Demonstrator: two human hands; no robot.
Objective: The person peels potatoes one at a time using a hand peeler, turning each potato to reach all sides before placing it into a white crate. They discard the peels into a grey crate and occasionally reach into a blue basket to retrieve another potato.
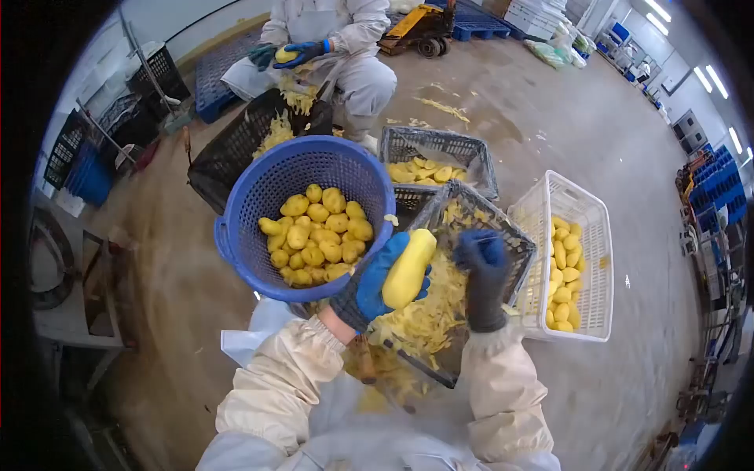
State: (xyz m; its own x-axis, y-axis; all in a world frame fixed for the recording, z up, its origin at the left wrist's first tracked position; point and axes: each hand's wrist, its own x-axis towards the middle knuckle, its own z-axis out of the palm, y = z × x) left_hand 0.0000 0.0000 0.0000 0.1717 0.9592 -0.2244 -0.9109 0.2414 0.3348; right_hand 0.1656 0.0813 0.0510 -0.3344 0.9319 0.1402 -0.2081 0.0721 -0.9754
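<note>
In the head view, the left hand (381, 276) was closed around a long yellow potato (410, 268), its gloved fingers wrapped beneath and the potato's upper end sticking out past them. The right hand (481, 263) hung just beside it, blurred — whether it pinched anything, I could not tell. Below both lay peelings (428, 314), heaped in a dark crate (516, 238). A blue basket (237, 206) of potatoes stood by the left hand, and a white crate (598, 235) with smooth yellow ones stood beyond the right. Across from them, a co-worker (365, 39) held another potato.

The long yellow potato looked firm and stiff, fairly weighty for its size, and probably slick where bare and moist; hard squeezing seemed unlikely to crush it. The surest hold was around its thick lower half — palm beneath, fingers curled about the sides, upper end free.
</note>
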